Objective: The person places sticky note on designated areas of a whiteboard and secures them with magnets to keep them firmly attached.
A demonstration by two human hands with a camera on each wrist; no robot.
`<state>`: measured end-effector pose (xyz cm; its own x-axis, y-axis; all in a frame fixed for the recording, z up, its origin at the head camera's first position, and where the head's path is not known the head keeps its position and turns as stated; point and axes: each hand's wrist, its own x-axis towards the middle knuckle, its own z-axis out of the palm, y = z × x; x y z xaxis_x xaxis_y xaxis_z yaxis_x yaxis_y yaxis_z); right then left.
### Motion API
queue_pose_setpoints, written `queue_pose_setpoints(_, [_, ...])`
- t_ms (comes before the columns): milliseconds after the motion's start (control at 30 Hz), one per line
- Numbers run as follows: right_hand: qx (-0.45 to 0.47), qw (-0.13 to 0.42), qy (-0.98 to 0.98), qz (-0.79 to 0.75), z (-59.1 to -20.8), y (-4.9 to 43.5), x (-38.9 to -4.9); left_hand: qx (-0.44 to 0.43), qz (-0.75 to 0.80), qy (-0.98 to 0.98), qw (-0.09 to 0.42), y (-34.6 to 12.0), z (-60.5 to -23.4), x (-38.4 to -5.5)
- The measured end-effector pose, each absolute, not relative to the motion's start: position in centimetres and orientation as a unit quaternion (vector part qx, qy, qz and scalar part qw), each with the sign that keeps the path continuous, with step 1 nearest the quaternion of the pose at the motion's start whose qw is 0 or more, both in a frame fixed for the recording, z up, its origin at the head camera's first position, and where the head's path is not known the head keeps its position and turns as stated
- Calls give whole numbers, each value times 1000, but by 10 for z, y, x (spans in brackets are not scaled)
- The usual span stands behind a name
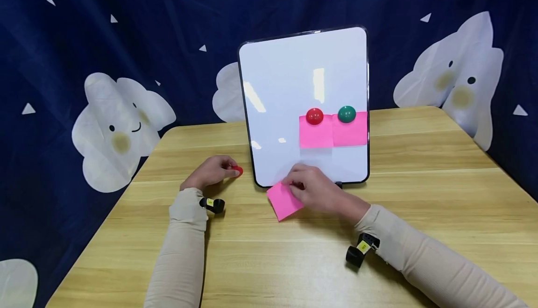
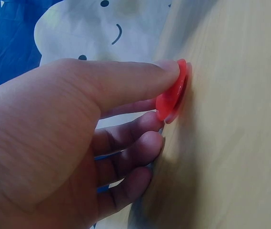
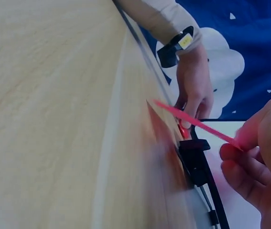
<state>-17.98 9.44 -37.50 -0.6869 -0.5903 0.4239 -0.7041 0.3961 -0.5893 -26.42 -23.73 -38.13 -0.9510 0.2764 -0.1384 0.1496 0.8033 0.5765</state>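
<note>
My left hand is low over the table, left of the whiteboard, and pinches a round red magnet between thumb and index finger. The magnet is at the table surface, seen edge-on in the left wrist view. With my right hand I pinch a pink sticky note by its upper edge, in front of the board's lower edge. On the board's right side two pink notes hang side by side, one under a red magnet, the other under a green magnet.
The whiteboard leans back slightly on the wooden table, with a black clip-like foot at its bottom edge. Behind the table hangs a dark blue curtain with cloud faces. Each wrist wears a small black camera.
</note>
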Motion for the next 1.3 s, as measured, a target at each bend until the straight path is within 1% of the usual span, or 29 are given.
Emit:
queue_pose_setpoints(233, [377, 95, -828, 405, -369, 100, -184, 110, 296, 943, 107, -238, -381, -262])
queue_pose_setpoints(467, [364, 102, -829, 412, -367, 100, -186, 106, 296, 943, 106, -239, -381, -261])
queue_pose_setpoints(800, [365, 151, -816, 422, -362, 102, -187, 108, 304, 941, 105, -241, -383, -260])
queue_pose_setpoints(1033, [350, 160, -818, 427, -355, 105, -192, 111, 301, 941, 105, -240, -383, -259])
queue_pose_setpoints(1300, [338, 219, -810, 426, -340, 106, -205, 108, 303, 941, 103, -239, -380, -261])
